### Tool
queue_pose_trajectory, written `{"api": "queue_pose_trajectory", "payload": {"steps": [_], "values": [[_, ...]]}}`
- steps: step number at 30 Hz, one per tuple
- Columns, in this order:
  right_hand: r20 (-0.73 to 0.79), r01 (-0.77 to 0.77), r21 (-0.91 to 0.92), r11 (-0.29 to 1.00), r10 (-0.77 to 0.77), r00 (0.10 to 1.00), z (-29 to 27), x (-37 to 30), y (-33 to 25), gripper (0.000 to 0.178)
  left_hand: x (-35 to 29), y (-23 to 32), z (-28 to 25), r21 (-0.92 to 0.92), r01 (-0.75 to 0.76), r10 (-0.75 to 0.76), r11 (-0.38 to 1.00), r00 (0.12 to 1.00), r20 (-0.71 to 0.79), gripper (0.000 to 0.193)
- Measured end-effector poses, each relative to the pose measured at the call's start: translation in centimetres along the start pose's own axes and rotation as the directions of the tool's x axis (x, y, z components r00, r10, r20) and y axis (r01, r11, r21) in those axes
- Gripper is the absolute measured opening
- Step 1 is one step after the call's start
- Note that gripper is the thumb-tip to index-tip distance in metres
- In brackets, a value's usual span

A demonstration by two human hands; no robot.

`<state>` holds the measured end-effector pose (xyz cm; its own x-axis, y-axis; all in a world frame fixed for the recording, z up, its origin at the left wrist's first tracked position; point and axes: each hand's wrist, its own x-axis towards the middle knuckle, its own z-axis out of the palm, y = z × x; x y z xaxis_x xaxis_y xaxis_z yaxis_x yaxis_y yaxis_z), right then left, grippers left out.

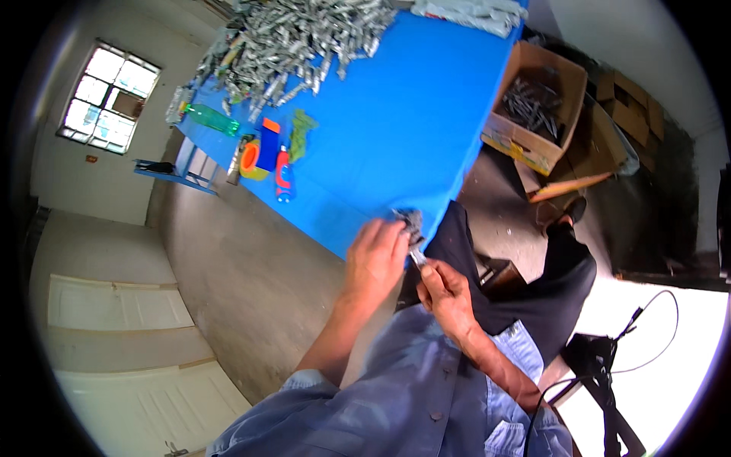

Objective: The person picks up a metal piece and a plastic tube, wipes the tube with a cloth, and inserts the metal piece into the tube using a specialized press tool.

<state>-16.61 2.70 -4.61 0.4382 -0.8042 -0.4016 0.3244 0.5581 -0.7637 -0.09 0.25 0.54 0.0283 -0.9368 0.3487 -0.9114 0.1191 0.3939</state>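
Note:
At the near corner of the blue table, my left hand (375,255) has its fingers curled against a dark grey crumpled wad (410,219), which looks like a rag or scouring wool. Just to its right, my right hand (448,295) pinches a small silvery metal piece (417,257) between thumb and forefinger. The far end of that metal piece meets the grey wad, and its exact kind is too small to make out. Part of the wad is hidden behind my left fingers.
A pile of silvery metal pieces (304,38) covers the table's far left. Nearer lie a green bottle (212,119), an orange-and-yellow tape roll (251,160), a blue box (268,146), a green cloth (301,133) and a red-and-blue tool (283,177). A cardboard box (567,84) with metal pieces stands right.

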Motion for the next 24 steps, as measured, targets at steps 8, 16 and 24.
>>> {"api": "queue_pose_trajectory", "payload": {"steps": [8, 16, 24], "values": [[0.008, 0.08, -0.024, 0.997, -0.08, 0.997, -0.1, 0.1, -0.4, 0.026, -2.1, 2.7, -0.7, -0.166, -0.071, 0.08, 0.984, 0.996, 0.049, 0.017], [-0.092, 0.168, -0.081, 0.982, -0.175, 0.98, -0.9, 2.6, -4.2, 0.023, 4.7, 0.2, 0.8, -0.155, -0.092, 0.094, 0.984, 0.996, 0.007, 0.018], [-0.206, 0.116, -0.169, 0.979, -0.15, 0.967, -3.9, 7.1, -8.5, 0.027, 13.8, -0.8, 4.0, -0.356, -0.164, 0.168, 0.92, 0.986, -0.02, 0.014]]}}
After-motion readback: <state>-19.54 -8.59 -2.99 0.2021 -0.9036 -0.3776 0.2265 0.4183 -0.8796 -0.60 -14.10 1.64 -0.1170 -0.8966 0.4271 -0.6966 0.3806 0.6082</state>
